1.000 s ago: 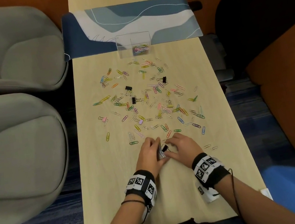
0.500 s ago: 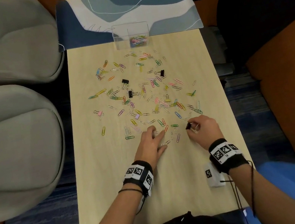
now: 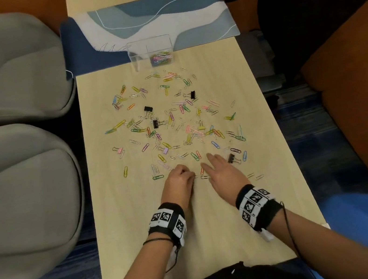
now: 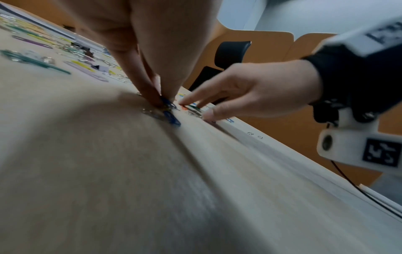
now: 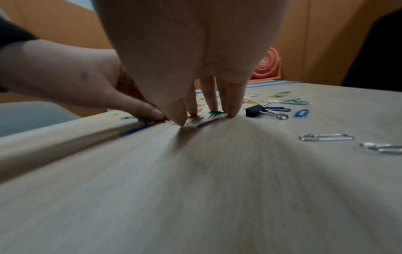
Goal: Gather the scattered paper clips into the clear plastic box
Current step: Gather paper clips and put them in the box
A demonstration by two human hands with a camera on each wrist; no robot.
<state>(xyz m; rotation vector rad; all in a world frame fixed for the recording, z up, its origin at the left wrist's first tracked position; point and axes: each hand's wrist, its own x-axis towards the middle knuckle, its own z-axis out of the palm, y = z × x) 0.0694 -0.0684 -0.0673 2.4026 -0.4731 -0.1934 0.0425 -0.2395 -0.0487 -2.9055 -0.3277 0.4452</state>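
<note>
Coloured and silver paper clips [image 3: 183, 124] lie scattered across the middle of the light wooden table [image 3: 129, 222]. At its far end stands the clear plastic box [image 3: 138, 56] with a small heap of clips [image 3: 161, 58] inside. My left hand [image 3: 192, 176] is near the front of the scatter, fingers curled, and pinches a few blue and silver clips [image 4: 170, 111] against the tabletop. Right beside it my right hand [image 3: 206, 161] lies with straight fingers, and its fingertips [image 5: 231, 112] press on green, purple and silver clips [image 5: 215, 113].
A black binder clip [image 3: 231, 158] lies just right of my right hand, more of them sit among the clips [image 3: 147, 108]. Two silver clips [image 3: 254, 176] lie near the table's right edge. A blue patterned mat [image 3: 193, 17] is behind the box. Grey chairs [image 3: 21, 187] stand at the left.
My right hand has come back left beside my left hand and left the black binder clip on the table. My left fingers have curled in over clips.
</note>
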